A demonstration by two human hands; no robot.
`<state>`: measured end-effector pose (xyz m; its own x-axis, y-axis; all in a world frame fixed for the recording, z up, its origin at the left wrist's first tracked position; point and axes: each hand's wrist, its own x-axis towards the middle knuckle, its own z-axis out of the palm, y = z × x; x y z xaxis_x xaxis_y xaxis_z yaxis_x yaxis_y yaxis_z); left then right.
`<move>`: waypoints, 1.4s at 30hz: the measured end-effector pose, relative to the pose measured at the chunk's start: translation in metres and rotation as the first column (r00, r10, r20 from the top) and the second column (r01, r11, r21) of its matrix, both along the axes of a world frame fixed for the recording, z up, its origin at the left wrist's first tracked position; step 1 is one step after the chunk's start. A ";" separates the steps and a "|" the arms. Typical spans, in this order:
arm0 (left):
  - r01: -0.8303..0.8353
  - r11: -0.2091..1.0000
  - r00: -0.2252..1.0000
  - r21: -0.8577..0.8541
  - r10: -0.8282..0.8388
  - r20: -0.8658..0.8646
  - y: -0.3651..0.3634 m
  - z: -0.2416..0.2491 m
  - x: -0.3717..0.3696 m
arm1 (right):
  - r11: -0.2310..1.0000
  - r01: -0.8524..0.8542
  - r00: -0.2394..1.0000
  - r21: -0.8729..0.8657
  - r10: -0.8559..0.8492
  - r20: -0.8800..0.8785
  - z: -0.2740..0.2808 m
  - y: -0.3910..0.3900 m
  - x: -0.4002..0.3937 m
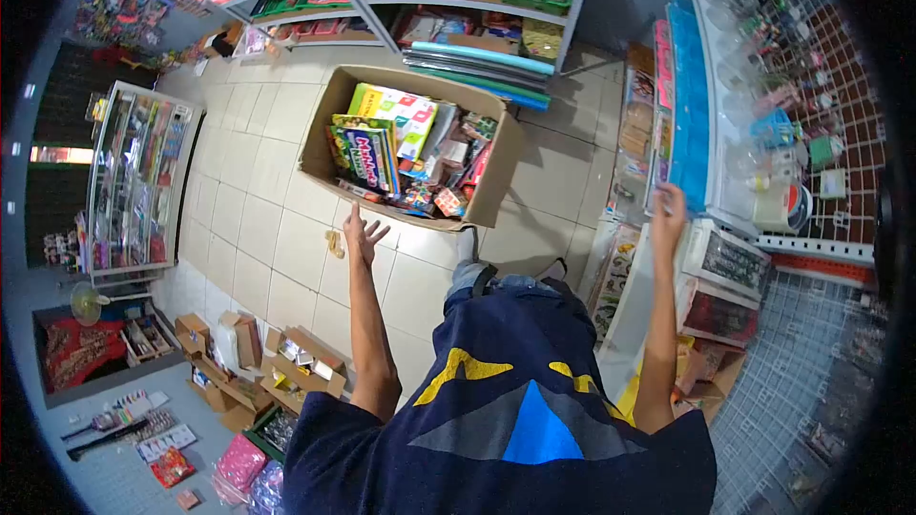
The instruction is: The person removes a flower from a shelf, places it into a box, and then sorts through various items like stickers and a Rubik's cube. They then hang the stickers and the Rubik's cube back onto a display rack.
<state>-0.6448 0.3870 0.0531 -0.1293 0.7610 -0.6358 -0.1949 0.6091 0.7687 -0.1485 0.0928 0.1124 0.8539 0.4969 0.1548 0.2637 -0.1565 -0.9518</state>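
My left hand [364,234] is open with its fingers spread, holding nothing, just in front of the near side of a large cardboard box [320,138]. The box stands open on the floor, full of goods. Inside it are colourful books [366,160], a white, green and red patterned pack [405,117] and several small packets [448,200]. Off to the right, my right hand [670,210] is raised beside the display shelf, near the lower end of a blue strip [689,105]. Its fingers are slightly bent and apart, with nothing visible in them.
Metal shelving [377,24] with stacked goods stands behind the box, with long rolls [477,72] against it. A glass display case [143,181] stands at left. Several opened cartons [305,362] lie at lower left. A small tan item [335,243] lies on the tiled floor [253,229].
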 end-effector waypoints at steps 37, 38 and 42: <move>0.330 0.942 0.933 0.056 -0.335 0.133 0.039 -0.033 -0.014 | 0.565 -0.659 0.530 -0.497 0.817 0.226 -0.064 0.379 -0.291; 0.329 0.944 0.937 0.038 -0.331 0.116 0.037 -0.030 -0.015 | 0.595 -0.616 0.561 -0.517 0.791 0.243 -0.068 0.399 -0.306; 0.356 0.934 0.931 0.019 -0.356 0.083 0.040 -0.023 -0.014 | 0.681 -0.477 0.657 -0.555 0.696 0.290 -0.084 0.419 -0.339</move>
<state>-0.6590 0.4273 0.0304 0.2041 0.7494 -0.6298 -0.0296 0.6478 0.7612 -0.4873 0.5118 0.0279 0.2332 0.9680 0.0923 0.8036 -0.1384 -0.5789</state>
